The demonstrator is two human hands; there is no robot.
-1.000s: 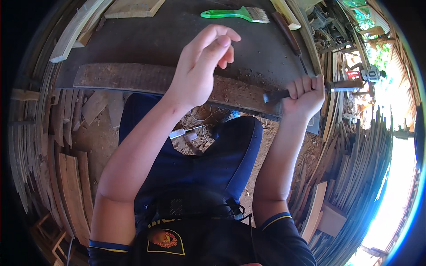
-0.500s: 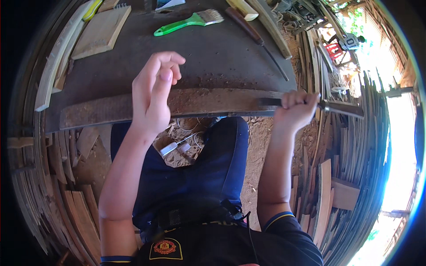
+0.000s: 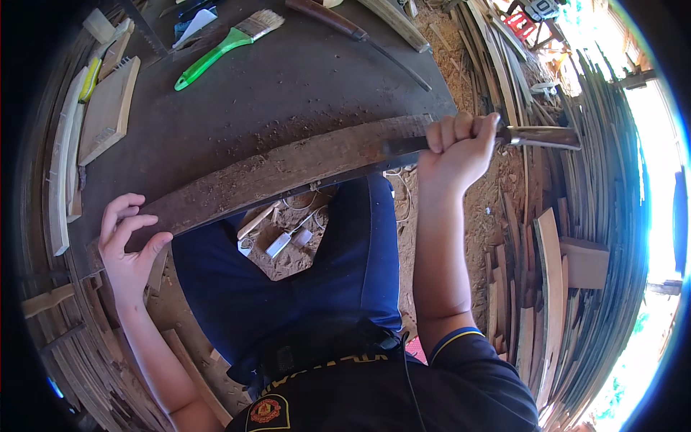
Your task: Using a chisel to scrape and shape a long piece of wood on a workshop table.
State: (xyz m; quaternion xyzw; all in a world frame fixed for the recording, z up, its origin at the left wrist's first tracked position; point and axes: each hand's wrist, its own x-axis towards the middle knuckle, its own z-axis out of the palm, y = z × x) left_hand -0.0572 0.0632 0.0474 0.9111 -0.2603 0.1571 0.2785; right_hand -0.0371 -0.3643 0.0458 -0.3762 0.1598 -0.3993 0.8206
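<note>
A long, dark weathered wooden board lies along the bench's front edge, with crumbs of shavings on and behind it. My left hand is at the board's left end, fingers apart and curved; whether they touch the wood I cannot tell. At the right end, my right hand grips a long tool, probably a chisel, held sideways: its dark blade points left over the board, its handle sticks out rightward.
On the dark bench lie a green paintbrush, a wood-handled long tool and pale offcuts at left. Stacked slats stand at right. Wood scraps and a white power strip lie on the floor below.
My left hand has dropped from over the middle to the board's left end, fingers spreading. My right hand still grips the tool. The view has shifted.
</note>
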